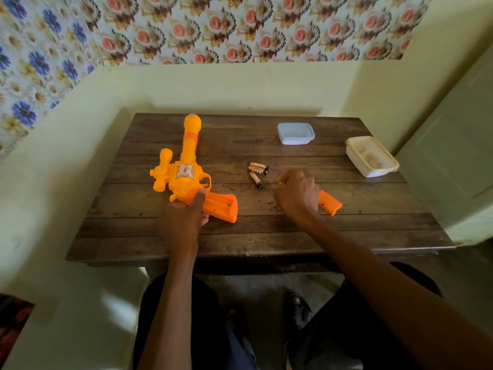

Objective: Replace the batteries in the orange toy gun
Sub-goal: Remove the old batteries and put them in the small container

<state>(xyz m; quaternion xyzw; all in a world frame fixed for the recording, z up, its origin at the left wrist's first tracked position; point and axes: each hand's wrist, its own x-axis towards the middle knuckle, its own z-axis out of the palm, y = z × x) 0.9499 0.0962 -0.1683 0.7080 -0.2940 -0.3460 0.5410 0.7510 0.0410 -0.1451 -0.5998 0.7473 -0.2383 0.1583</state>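
Note:
The orange toy gun point(186, 166) lies on the wooden table point(266, 236) with its barrel pointing away from me. My left hand point(184, 217) grips it where the body meets the handle. The handle's battery compartment point(221, 205) is open and looks empty. Three batteries point(257, 170) lie loose in the middle of the table. My right hand point(296, 193) rests just right of them, fingers closed around a small yellow object point(281, 184), mostly hidden. The orange compartment cover point(330, 203) lies on the table, sticking out from behind that hand.
A light blue lidded box point(295, 133) stands at the back of the table. A cream plastic container point(370, 156) sits at the back right, near the edge. A yellow wall runs close behind and to the left of the table. My knees are below the front edge.

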